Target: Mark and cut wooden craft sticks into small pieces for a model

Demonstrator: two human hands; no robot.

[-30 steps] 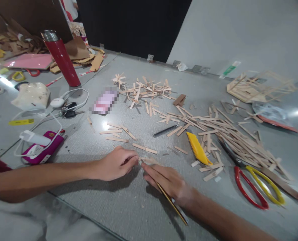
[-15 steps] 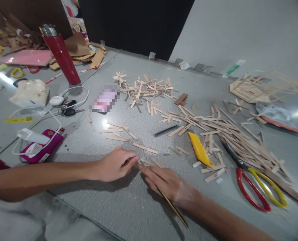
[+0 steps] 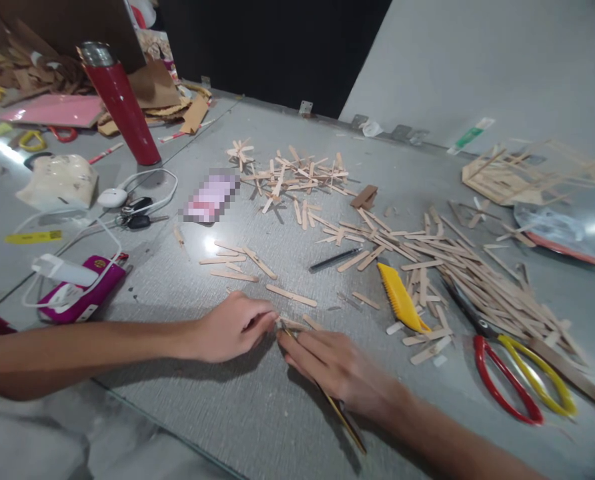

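Observation:
My left hand [image 3: 232, 328] rests on the grey table [image 3: 237, 413], its fingertips pinching the end of a small wooden stick [image 3: 293, 325] lying flat in front of me. My right hand [image 3: 333, 367] lies beside it and holds a thin pencil [image 3: 345, 419], whose tip touches the stick where the two hands meet. The pencil's shaft runs back under my palm towards my wrist. A few loose sticks [image 3: 291, 295] lie just beyond my fingers.
A big heap of wooden sticks [image 3: 457, 273] spreads over the right. Near it lie a yellow comb-like tool [image 3: 400, 298], a black pen [image 3: 334, 259] and red-and-yellow scissors [image 3: 517, 380]. A red flask [image 3: 120, 103], cables, keys and a magenta case [image 3: 80, 297] stand at the left.
My right hand has shifted slightly, swinging the pencil tip onto the stick at my left fingertips. The left hand has stayed put.

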